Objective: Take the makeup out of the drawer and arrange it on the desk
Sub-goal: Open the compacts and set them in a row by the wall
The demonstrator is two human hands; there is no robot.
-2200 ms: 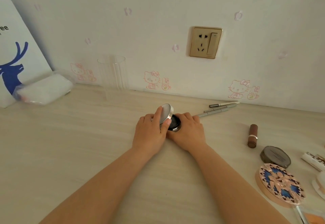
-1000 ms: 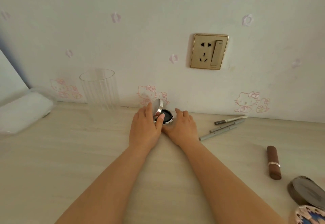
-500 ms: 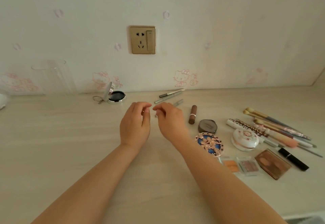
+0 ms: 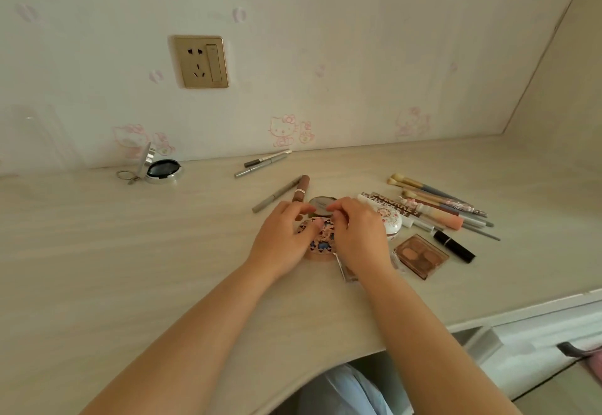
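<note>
Hands meet over the patterned round compact [image 4: 321,242] on the surface [image 4: 130,251]: left hand [image 4: 280,242] and right hand [image 4: 361,235] both pinch the grey compact [image 4: 321,204] just beyond it, the left slightly nearer. Farther left of it, the open mirrored compact [image 4: 161,170] stands by the wall, where both hands held it a second ago.

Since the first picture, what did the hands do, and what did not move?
Both hands let go of the open silver round compact, left by the wall, and came right. The left hand and right hand now touch the dark round compact. The brown lipstick stayed.
</note>
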